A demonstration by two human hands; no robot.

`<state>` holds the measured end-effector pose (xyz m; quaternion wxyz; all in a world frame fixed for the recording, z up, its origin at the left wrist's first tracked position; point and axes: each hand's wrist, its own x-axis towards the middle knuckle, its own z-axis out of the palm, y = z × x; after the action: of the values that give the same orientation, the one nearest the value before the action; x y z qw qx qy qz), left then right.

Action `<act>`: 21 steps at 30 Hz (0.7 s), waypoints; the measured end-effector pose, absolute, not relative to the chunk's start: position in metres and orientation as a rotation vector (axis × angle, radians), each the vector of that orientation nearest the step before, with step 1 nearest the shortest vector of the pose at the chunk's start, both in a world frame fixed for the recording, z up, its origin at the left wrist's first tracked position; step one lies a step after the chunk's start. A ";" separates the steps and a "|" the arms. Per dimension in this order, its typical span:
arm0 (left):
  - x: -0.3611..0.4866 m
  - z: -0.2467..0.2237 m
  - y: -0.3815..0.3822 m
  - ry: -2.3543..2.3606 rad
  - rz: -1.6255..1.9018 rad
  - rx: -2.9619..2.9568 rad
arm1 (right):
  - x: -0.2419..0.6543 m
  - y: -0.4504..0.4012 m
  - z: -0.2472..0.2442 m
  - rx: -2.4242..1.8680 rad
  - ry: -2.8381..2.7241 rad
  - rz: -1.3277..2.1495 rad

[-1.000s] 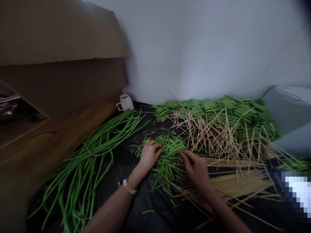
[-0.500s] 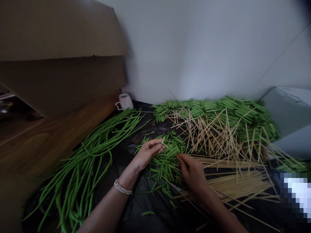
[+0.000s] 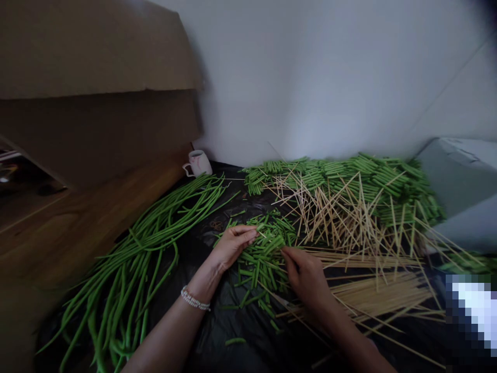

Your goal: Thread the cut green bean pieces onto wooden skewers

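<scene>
1. Step in hand, my read: sliding cut bean bits onto a stick, one beside the next.
2. Left hand [image 3: 235, 246]: thumb and fingers narrow, tips pinched at a green bit [image 3: 260, 227] with a pale tip beside it. Can't tell from here whether the bit is on that tip.
3. Right hand [image 3: 305, 272]: thumb and forefinger closed in a pinch, other fingers curled under. Looks like a stick end in there; the tips hide it.
4. A short row [image 3: 276, 243] of bits lies side by side just past the right fingertips, probably on that stick.
5. Loose bits [image 3: 256, 272] lie on the black sheet [image 3: 217, 347], under and around both hands.
6. Spare sticks [image 3: 392, 292] lie flat beyond the right hand; finished-looking rows [image 3: 388, 178] are piled by the wall [image 3: 310, 77], sticks poking out at angles.
7. Long beans [image 3: 163, 217] sprawl on the left, near the mug [image 3: 200, 163].
8. Next move, I judge, calls for the left pinch to square a bit to the point while the right grip holds steady; fingertips near the tip are the risk.
</scene>
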<state>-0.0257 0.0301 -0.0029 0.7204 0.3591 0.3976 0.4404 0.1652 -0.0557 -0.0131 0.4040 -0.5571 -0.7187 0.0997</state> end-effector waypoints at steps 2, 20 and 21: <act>-0.026 -0.003 0.030 0.889 0.959 0.787 | 0.165 -0.056 -0.014 -1.406 -1.819 0.232; -0.023 -0.003 0.023 0.845 0.870 0.729 | 0.162 -0.059 -0.009 -1.383 -1.793 0.349; -0.023 -0.003 0.023 0.854 0.870 0.735 | 0.162 -0.060 -0.011 -1.385 -1.825 0.268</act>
<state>-0.0226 0.0231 -0.0033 0.7573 0.3372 0.3919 0.3990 0.1616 -0.0604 -0.0110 0.4055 -0.5490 -0.7231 0.1062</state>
